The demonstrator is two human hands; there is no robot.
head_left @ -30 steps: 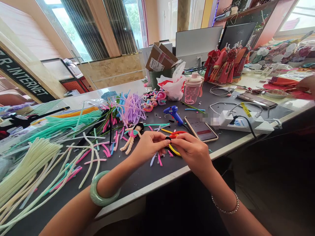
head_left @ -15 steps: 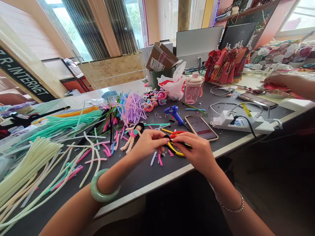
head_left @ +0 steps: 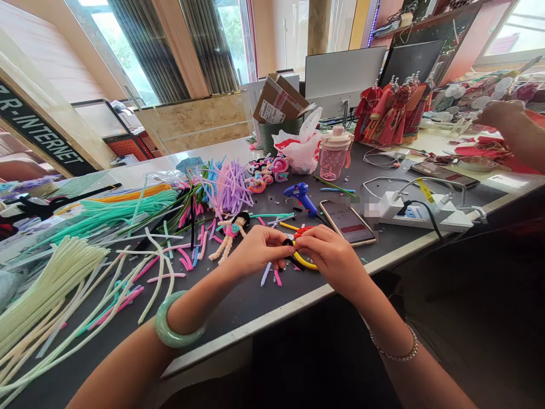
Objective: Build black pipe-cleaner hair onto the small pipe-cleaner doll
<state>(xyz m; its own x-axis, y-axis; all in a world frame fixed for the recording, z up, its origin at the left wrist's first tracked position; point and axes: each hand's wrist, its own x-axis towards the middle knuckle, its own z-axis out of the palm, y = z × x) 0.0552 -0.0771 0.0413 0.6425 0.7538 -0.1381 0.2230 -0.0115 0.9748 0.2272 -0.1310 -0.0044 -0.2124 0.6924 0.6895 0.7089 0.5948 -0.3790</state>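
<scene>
I'm working with my left hand (head_left: 258, 251) and right hand (head_left: 330, 261) pinching a twisted black, red and yellow pipe-cleaner bundle (head_left: 305, 262) above the dark worktop (head_left: 251, 289), near its front edge, and this step calls for a firm pinch at the twist.

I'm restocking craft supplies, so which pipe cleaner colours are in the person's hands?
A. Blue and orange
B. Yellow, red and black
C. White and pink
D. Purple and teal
B: the left hand and right hand pinch together pipe cleaners in yellow, red and black.
</scene>
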